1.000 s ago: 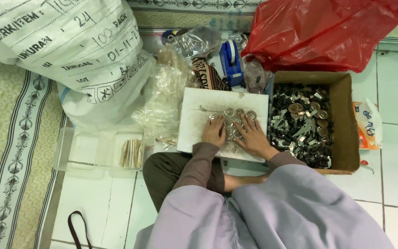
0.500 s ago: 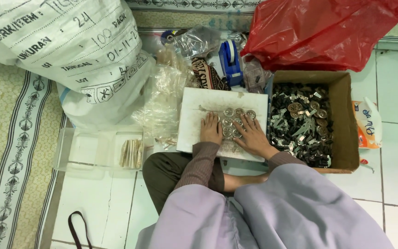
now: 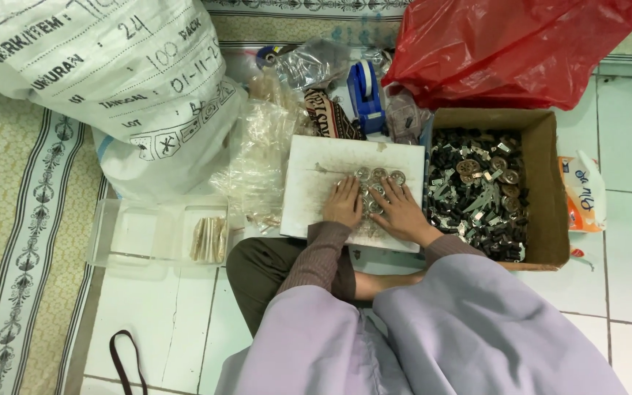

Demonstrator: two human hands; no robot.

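A big white sack (image 3: 104, 80) lies far left, a red plastic bag (image 3: 506, 47) far right. The cardboard box (image 3: 546, 190) of small metal parts sits right of the white board (image 3: 316, 175). On the board, left hand (image 3: 344, 205) and right hand (image 3: 400, 212) rest flat, fingers spread over round metal pieces (image 3: 378, 175), grasping nothing.

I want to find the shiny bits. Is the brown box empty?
No, the brown box is full of small dark and silvery metal pieces, right beside the right hand.
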